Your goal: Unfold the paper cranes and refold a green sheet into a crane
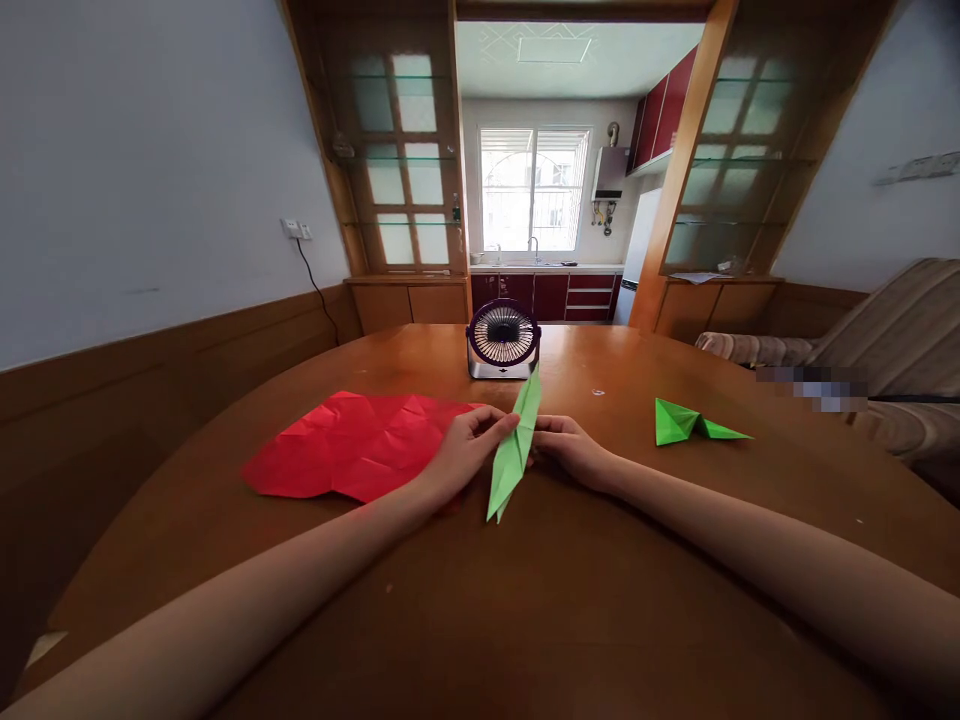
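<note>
A long, narrow piece of folded light green paper [517, 450] is held tilted above the table, its lower end split into two points. My left hand [474, 447] grips its left edge, the thumb pressed on the front face. From the other side my right hand [574, 450] pinches the paper, with some fingertips hidden behind it. Under and beyond my left wrist lies a creased sheet of red paper [360, 445]. Farther right on the table sits a brighter green folded paper piece [679, 422] with pointed ends.
A small dark round fan [503, 335] stands on the brown wooden table [637, 600], just beyond my hands. A striped sofa [885, 330] is to the right. At the left a wall socket [295, 229] has a black cord hanging down.
</note>
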